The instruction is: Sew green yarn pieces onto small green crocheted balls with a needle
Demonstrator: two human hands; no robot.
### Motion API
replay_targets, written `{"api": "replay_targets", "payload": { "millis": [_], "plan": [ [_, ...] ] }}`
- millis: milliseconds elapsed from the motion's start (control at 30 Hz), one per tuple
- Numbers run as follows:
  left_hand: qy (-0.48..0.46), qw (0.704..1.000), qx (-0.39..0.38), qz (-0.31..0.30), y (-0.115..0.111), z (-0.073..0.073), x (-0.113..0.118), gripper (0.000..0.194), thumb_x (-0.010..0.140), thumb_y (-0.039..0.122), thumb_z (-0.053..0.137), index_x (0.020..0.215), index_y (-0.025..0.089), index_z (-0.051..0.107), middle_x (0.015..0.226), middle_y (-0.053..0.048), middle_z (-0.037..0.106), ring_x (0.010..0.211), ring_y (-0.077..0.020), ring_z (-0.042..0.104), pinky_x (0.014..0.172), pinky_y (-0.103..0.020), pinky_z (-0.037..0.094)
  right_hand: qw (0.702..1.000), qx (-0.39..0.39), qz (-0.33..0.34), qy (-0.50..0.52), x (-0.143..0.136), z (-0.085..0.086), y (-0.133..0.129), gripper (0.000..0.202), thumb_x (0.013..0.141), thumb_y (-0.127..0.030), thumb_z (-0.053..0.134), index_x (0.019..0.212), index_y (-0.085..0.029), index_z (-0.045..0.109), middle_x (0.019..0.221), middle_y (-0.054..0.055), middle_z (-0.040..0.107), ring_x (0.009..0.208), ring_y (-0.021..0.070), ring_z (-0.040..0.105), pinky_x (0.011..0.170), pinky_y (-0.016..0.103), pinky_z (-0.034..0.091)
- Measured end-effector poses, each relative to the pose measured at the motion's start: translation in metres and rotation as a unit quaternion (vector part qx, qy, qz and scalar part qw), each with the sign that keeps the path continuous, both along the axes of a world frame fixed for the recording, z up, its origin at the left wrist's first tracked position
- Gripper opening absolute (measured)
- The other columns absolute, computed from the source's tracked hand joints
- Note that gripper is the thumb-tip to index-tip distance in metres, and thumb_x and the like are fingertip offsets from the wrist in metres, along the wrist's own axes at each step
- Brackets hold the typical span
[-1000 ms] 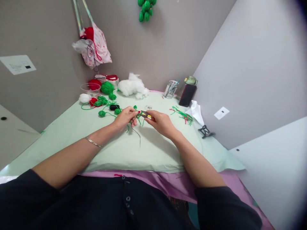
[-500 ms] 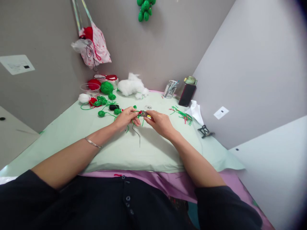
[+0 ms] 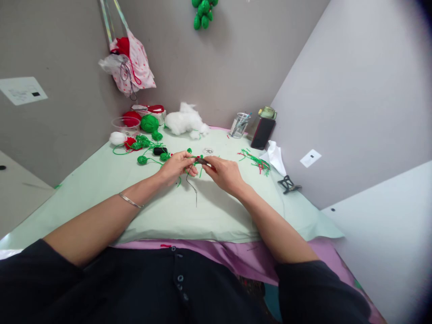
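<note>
My left hand pinches a small red and green yarn piece between thumb and fingertips. From that hand hangs a dark thread, with a needle dangling at its lower end above the cloth. My right hand is closed around a small dark metal tool that looks like thread snips. Its tip meets the yarn piece at the left fingertips, and fingers cover much of both. Left of my hands lie a black thread spool and a small green yarn ball.
White stuffing, a green yarn ball and a clear tub stand at the back left. Toward the right are a clear cup, a phone, yarn scraps and a black claw clip.
The snips have turned slightly and their blades look closer together at the yarn piece. Both hands stay in nearly the same place.
</note>
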State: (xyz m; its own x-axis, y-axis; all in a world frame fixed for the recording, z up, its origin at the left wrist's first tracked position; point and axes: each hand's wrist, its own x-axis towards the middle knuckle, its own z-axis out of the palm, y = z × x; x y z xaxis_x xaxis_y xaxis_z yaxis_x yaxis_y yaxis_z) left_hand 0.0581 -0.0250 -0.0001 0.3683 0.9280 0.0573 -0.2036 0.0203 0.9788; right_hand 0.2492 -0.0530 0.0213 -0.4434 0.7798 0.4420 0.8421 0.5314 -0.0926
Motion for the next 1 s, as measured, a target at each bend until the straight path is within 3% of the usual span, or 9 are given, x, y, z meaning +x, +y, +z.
{"api": "replay_targets", "payload": {
  "millis": [400,733,1000],
  "plan": [
    [0.011,1.0,-0.002,-0.001,0.0,0.0,0.0,0.015,0.085,0.024,0.063,0.082,0.013,0.053,0.06,-0.004,0.067,0.05,-0.0119,0.062,0.055,-0.022,0.048,0.999,-0.028,0.025,0.014,0.002,0.002,-0.001,0.025,0.097,-0.032,0.043,0.107,-0.025,0.064,0.095,0.002,0.072,0.078,0.0159,0.062,0.059,0.026,0.027],
    [0.008,1.0,-0.004,-0.001,0.002,-0.001,0.0,0.015,0.084,0.022,0.065,0.082,0.012,0.054,0.06,-0.004,0.067,0.05,-0.0114,0.062,0.055,-0.021,0.05,0.999,-0.035,0.022,0.033,0.002,0.001,0.001,0.023,0.095,-0.033,0.047,0.105,-0.025,0.066,0.085,0.001,0.07,0.069,0.0144,0.057,0.059,0.025,0.027],
    [0.015,0.999,-0.021,0.021,0.002,0.0,0.0,0.01,0.085,0.017,0.062,0.082,0.012,0.054,0.059,-0.005,0.067,0.05,-0.0113,0.063,0.054,-0.02,0.049,0.968,-0.194,0.115,0.113,0.032,0.017,0.011,0.033,0.092,-0.044,0.051,0.106,-0.018,0.065,0.067,-0.003,0.056,0.059,0.0102,0.045,0.059,0.023,0.033]
  ]
}}
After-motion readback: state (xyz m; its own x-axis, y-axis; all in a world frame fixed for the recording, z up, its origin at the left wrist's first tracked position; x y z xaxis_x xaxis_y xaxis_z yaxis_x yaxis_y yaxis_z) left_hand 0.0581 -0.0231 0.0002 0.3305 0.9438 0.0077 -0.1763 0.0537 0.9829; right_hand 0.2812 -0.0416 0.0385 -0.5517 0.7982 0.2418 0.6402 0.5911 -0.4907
